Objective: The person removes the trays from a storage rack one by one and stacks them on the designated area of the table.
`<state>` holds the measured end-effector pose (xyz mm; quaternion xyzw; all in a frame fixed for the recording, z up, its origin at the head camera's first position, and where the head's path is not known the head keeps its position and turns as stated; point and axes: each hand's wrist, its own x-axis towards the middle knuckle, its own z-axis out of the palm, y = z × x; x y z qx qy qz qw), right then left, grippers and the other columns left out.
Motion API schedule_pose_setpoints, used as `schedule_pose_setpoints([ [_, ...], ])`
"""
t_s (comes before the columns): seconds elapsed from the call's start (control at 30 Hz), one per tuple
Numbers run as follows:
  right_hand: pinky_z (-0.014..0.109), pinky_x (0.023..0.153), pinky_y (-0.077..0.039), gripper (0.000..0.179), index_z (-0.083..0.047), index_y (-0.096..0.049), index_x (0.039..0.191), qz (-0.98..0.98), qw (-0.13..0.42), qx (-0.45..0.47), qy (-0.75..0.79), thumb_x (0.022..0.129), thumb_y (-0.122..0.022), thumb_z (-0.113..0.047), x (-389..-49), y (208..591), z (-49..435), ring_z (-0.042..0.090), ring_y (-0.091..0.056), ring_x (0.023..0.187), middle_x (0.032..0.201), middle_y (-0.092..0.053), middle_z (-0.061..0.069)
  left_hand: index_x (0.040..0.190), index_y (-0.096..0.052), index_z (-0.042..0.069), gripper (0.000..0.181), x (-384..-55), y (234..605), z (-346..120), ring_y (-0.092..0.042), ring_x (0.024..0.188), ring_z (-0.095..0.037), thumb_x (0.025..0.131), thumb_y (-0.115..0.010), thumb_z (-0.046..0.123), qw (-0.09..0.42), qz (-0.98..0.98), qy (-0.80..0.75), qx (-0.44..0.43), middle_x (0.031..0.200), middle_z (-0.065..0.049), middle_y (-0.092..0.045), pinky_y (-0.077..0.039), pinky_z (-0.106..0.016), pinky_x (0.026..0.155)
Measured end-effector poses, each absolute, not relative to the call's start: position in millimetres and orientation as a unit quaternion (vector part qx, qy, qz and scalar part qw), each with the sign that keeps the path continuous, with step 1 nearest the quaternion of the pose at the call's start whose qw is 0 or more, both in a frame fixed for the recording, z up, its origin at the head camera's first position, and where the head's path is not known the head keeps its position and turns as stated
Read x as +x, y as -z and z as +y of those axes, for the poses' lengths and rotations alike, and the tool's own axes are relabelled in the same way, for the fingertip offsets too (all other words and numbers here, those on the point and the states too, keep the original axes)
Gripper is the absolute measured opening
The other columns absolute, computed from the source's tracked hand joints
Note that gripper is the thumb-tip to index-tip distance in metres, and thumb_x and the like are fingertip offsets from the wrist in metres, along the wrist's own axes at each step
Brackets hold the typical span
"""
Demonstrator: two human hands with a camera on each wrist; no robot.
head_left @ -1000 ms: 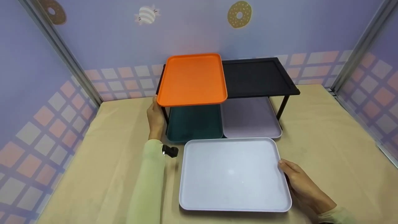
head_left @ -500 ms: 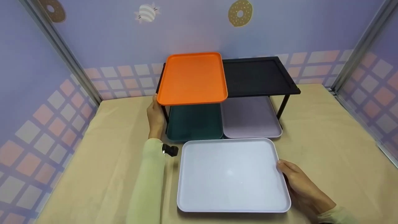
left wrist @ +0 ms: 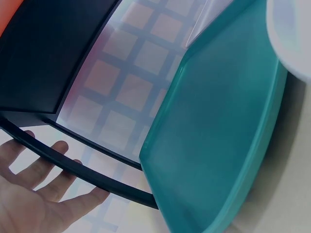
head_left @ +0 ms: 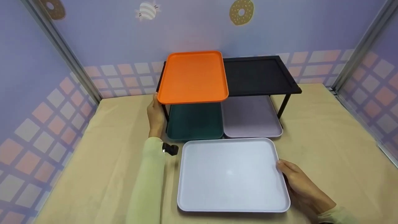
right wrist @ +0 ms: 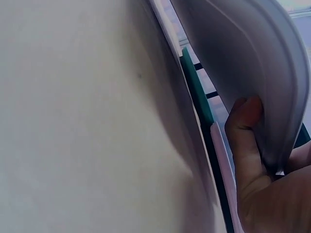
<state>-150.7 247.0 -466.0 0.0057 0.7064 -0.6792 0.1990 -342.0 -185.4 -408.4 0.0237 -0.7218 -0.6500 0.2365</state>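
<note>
My right hand grips the right edge of a white tray at the front. In the right wrist view, fingers press on one of the tray's faces, which is raised from the cloth. At the rack's left end, my left hand touches the black leg. The left wrist view has its spread, fairly straight fingers lying behind that leg. An orange tray rests on the left of the black rack. Under the rack lie a dark green tray and a pale purple tray.
Beige cloth covers the table. A patterned back wall stands close behind the rack. Metal posts mark the rear corners, and a side panel runs along the left.
The white tray has shifted slightly left with my right hand. My left hand stays at the rack leg; the orange tray keeps its place.
</note>
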Motion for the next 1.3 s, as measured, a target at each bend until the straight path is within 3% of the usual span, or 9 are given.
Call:
schedule_pose_setpoints([
  [0.1, 0.034, 0.093, -0.052, 0.067, 0.014, -0.018, 0.153, 0.708, 0.207, -0.002, 0.675, 0.113, -0.034, -0.037, -152, 466, 248, 0.019, -0.059, 0.112, 0.130, -0.052, 0.017, 0.090, -0.065, 0.006, 0.051, -341, 408, -186, -0.052, 0.089, -0.019, 0.112, -0.036, 0.042, 0.239, -0.723, 0.647, 0.029, 0.088, -0.008, -0.060, -0.044, -0.031, 0.086],
  [0.2, 0.033, 0.096, -0.051, 0.067, 0.013, -0.015, 0.155, 0.708, 0.219, -0.017, 0.671, 0.113, -0.032, -0.037, -153, 465, 249, 0.022, -0.057, 0.117, 0.137, -0.047, 0.023, 0.110, -0.072, 0.004, 0.050, -341, 407, -187, -0.056, 0.100, -0.016, 0.112, -0.035, 0.038, 0.240, -0.725, 0.645, 0.031, 0.110, -0.012, -0.070, -0.045, -0.035, 0.101],
  [0.33, 0.032, 0.098, -0.050, 0.069, 0.014, -0.012, 0.156, 0.712, 0.224, -0.028, 0.665, 0.113, -0.031, -0.037, -154, 465, 250, 0.022, -0.056, 0.120, 0.142, -0.044, 0.025, 0.124, -0.070, 0.001, 0.053, -341, 406, -187, -0.058, 0.109, -0.018, 0.113, -0.034, 0.038, 0.237, -0.726, 0.645, 0.026, 0.124, -0.016, -0.069, -0.043, -0.041, 0.110],
  [0.6, 0.034, 0.094, -0.052, 0.066, 0.015, -0.018, 0.154, 0.711, 0.209, -0.011, 0.672, 0.113, -0.033, -0.035, -155, 467, 248, 0.020, -0.060, 0.113, 0.131, -0.054, 0.020, 0.120, -0.071, 0.002, 0.054, -341, 404, -186, -0.055, 0.101, -0.017, 0.113, -0.034, 0.040, 0.235, -0.726, 0.646, 0.019, 0.111, -0.012, -0.070, -0.044, -0.040, 0.108],
  [0.9, 0.029, 0.097, -0.048, 0.066, 0.013, -0.016, 0.155, 0.722, 0.203, 0.046, 0.660, 0.112, -0.037, -0.032, -154, 469, 243, 0.023, -0.049, 0.125, 0.149, -0.038, 0.027, 0.121, -0.070, 0.002, 0.053, -342, 405, -186, -0.055, 0.104, -0.018, 0.113, -0.034, 0.040, 0.231, -0.725, 0.648, 0.020, 0.116, -0.012, -0.069, -0.043, -0.040, 0.110],
  [1.13, 0.031, 0.092, -0.052, 0.061, 0.018, -0.025, 0.150, 0.756, 0.204, 0.000, 0.623, 0.113, -0.037, -0.029, -159, 468, 247, 0.022, -0.060, 0.112, 0.131, -0.055, 0.024, 0.121, -0.071, 0.002, 0.052, -342, 407, -187, -0.056, 0.103, -0.016, 0.113, -0.034, 0.038, 0.237, -0.727, 0.644, 0.022, 0.115, -0.012, -0.069, -0.044, -0.039, 0.107],
  [1.3, 0.027, 0.088, -0.052, 0.052, 0.018, -0.041, 0.143, 0.788, 0.178, -0.008, 0.590, 0.111, -0.045, -0.023, -163, 467, 250, 0.019, -0.061, 0.107, 0.123, -0.062, 0.018, 0.116, -0.072, 0.002, 0.049, -342, 408, -188, -0.056, 0.100, -0.015, 0.113, -0.035, 0.034, 0.244, -0.731, 0.637, 0.023, 0.116, -0.013, -0.070, -0.045, -0.037, 0.102],
])
